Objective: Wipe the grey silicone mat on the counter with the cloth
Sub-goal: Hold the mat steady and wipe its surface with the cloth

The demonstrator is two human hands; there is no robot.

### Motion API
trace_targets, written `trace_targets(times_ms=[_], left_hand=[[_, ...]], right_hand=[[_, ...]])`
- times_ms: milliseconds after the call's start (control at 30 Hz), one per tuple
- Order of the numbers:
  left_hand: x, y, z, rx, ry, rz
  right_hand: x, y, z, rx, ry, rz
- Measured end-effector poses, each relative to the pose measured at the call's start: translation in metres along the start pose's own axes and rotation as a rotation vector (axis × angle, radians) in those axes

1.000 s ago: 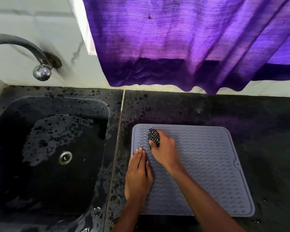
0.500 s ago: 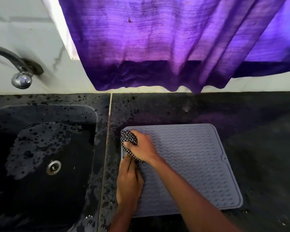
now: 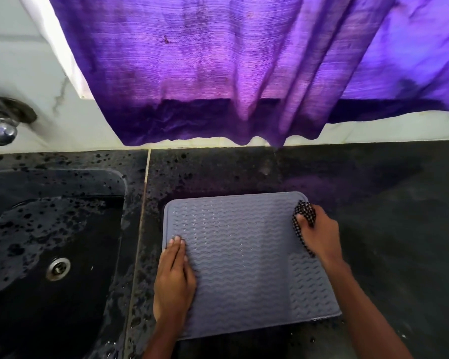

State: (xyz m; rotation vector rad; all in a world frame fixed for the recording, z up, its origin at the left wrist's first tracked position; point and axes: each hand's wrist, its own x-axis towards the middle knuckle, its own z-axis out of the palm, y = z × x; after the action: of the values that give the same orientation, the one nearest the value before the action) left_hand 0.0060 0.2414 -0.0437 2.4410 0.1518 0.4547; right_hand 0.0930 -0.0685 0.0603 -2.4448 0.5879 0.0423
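Cloth (image 3: 306, 210) inside curled right fingers (image 3: 304, 222)

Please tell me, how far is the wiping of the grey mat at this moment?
Done, it seems: the far strip of the grey ribbed silicone mat; the black-and-white checked cloth crossed from its far left corner to the far right. In hand: the right hand grips the cloth there, the left hand presses flat on the left edge. Left: probably the middle and near rows.
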Motion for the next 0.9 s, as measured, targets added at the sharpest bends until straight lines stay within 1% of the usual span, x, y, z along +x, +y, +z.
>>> trace_targets(times_ms=[100,200,333,500,633,900], left_hand=[[0.0,0.0,-0.001,0.011,-0.006,0.016],[0.001,0.001,-0.002,0.036,-0.026,0.024],[0.0,0.001,-0.002,0.039,-0.029,0.013],[0.002,0.004,-0.004,0.018,-0.034,-0.009],[0.003,0.006,-0.005,0.015,-0.041,-0.01],[0.001,0.008,-0.005,0.012,-0.026,-0.028]], right_hand=[[-0.002,0.011,0.003,-0.033,0.002,-0.012],[-0.006,0.007,0.009,-0.012,0.025,-0.04],[-0.009,0.0,0.015,0.015,0.004,-0.074],[-0.018,-0.015,0.031,-0.028,-0.006,-0.14],[-0.024,-0.031,0.044,0.018,-0.052,-0.147],[-0.043,-0.065,0.075,0.026,-0.111,-0.212]])
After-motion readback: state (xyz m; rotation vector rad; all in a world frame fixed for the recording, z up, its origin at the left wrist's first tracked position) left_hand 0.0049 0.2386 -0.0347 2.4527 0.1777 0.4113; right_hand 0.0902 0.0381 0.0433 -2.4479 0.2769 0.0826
